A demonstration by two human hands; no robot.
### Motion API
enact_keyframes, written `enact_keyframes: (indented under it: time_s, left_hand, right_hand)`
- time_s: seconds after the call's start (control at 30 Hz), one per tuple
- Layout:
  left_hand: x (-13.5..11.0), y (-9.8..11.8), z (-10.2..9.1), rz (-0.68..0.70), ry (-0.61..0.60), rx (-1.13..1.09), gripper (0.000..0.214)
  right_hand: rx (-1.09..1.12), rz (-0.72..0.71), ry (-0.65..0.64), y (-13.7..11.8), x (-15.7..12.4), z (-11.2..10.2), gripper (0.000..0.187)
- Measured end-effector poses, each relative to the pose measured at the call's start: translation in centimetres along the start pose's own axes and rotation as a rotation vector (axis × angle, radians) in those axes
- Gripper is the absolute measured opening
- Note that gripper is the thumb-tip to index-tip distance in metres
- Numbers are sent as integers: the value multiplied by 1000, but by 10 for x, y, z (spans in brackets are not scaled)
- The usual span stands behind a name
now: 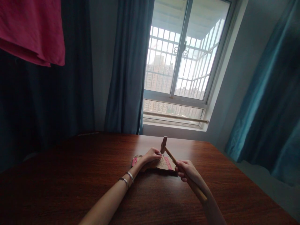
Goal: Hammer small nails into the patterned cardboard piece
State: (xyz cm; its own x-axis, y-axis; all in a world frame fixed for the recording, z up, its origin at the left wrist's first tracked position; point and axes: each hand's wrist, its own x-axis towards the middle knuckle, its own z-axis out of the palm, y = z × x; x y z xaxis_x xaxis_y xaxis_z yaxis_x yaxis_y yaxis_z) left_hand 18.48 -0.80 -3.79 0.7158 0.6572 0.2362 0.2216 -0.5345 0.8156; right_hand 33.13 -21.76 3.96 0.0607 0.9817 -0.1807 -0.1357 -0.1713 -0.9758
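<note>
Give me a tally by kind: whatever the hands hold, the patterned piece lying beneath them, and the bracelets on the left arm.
Hammer, in the right hand: 1
Thin nail, at the fingertips of the left hand: 1
Patterned piece: 1
Silver bracelets: 2
Total: 5

The bright window (180, 65) casts glare on the table (154, 200); left side dim.

Bare hands (152, 155), two shiny silver-coloured bangles (130, 177) around the left forearm (109, 199)
</note>
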Motion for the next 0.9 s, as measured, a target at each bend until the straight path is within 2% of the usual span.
enact_keyframes:
  time_s: [0.4,0.57,0.9]
  left_hand:
    - [-2,2,0,16,-14,-26,28]
    - [-3,5,0,-20,-19,-24,28]
    - [-4,11,-2,-22,-25,-16,31]
  right_hand:
    - [10,-1,7,2,2,-4,32]
    - [-24,22,-4,1,1,-3,31]
    - [-41,-127,82,3,2,4,34]
